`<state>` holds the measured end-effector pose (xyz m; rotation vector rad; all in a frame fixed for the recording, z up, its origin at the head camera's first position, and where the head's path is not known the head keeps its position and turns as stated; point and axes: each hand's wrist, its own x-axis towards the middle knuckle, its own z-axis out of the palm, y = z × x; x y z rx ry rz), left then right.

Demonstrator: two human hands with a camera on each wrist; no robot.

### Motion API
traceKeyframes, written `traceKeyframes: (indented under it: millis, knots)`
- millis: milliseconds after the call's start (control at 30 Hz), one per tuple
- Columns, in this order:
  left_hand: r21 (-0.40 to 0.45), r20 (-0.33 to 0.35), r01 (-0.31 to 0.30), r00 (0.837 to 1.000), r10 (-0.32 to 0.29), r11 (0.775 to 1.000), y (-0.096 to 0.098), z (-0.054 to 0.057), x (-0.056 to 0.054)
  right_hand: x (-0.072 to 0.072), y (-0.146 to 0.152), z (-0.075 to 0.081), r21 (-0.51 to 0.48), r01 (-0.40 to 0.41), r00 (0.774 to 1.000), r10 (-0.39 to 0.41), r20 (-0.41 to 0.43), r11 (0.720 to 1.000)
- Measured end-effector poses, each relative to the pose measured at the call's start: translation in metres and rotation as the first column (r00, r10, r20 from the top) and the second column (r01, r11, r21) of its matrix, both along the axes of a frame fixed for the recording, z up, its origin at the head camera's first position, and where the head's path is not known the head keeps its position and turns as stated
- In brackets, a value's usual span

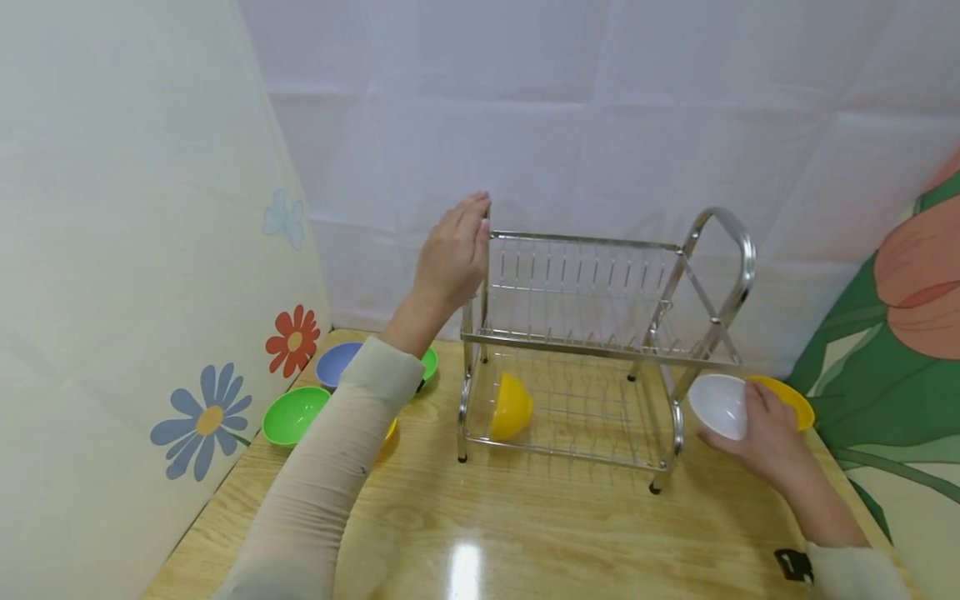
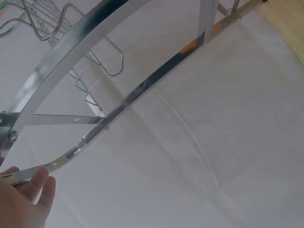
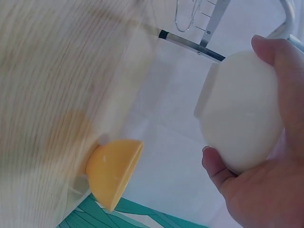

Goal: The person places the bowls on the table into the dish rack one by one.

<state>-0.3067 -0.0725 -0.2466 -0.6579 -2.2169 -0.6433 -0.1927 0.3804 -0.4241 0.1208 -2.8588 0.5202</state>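
A white bowl (image 1: pixel 718 406) is in my right hand (image 1: pixel 772 437), beside the right end of a two-tier metal dish rack (image 1: pixel 600 348). The right wrist view shows thumb and fingers spread round the bowl's outside (image 3: pixel 242 111), clear of the table. My left hand (image 1: pixel 452 254) is at the top of the rack's left side frame. In the left wrist view its fingers (image 2: pixel 35 183) curl round the metal bar. One yellow bowl (image 1: pixel 512 408) stands on edge at the left of the rack's lower tier; the upper tier holds no dishes.
Behind the white bowl, a yellow bowl (image 1: pixel 787 402) sits at the table's right edge. Left of the rack are a green bowl (image 1: pixel 294 415), a blue bowl (image 1: pixel 337 362) and other bowls partly hidden by my left arm. A white cloth wall (image 1: pixel 562 150) rises behind.
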Motion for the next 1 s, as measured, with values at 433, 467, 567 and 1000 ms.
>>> traceKeyframes:
  millis: [433,467,567,1000]
  knots:
    - [0.007,-0.002,0.003,1.000,-0.003,1.000,-0.001,0.000,0.002,0.031,0.004,0.003,0.007,-0.017,0.999,0.018,-0.048,1.000]
    - [0.009,-0.002,0.003,1.000,-0.003,1.000,-0.001,0.000,0.002,0.033,0.003,0.003,0.011,-0.013,0.999,0.013,-0.045,1.000]
    - [0.013,-0.004,0.002,1.000,-0.002,1.000,-0.001,0.000,0.002,0.040,-0.001,0.006,0.025,-0.005,0.999,0.007,-0.052,1.000]
    - [0.005,0.028,0.002,1.000,-0.002,1.000,-0.002,0.001,0.004,0.067,-0.023,0.010,0.006,-0.018,0.994,0.018,-0.105,1.000]
